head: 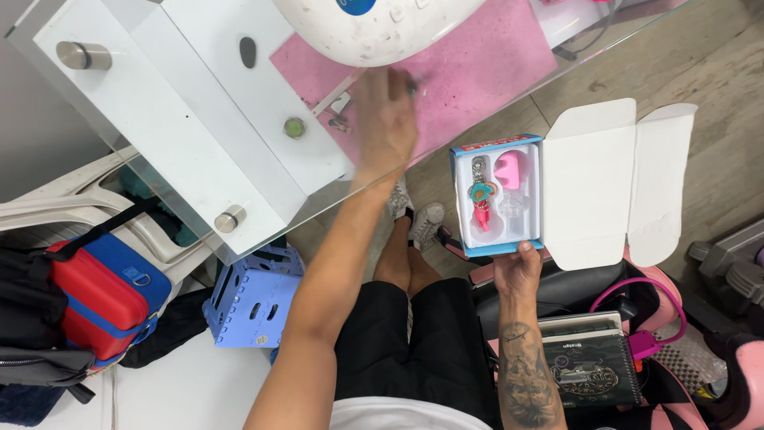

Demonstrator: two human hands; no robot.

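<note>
1. Right hand (518, 269) grips the open box (497, 195) by its near edge, at 3 o'clock. Its tray holds a pink part and a keyring charm; one slot looks empty.
2. Left hand (384, 119) reaches to 12 o'clock over the pink mat (477, 64) on the glass table (199, 151) — blurred, can't tell its grip.
3. Small bits (341, 111) lie on the mat, unpacked.

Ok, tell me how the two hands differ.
The left hand reaches forward onto the glass table, over the pink mat; the right hand stays low, off the table. The left hand is blurred and what it touches cannot be told; the right hand is sharp and grips the edge of an open box. The right forearm bears a tattoo; the left shows none. Both are bare.
</note>
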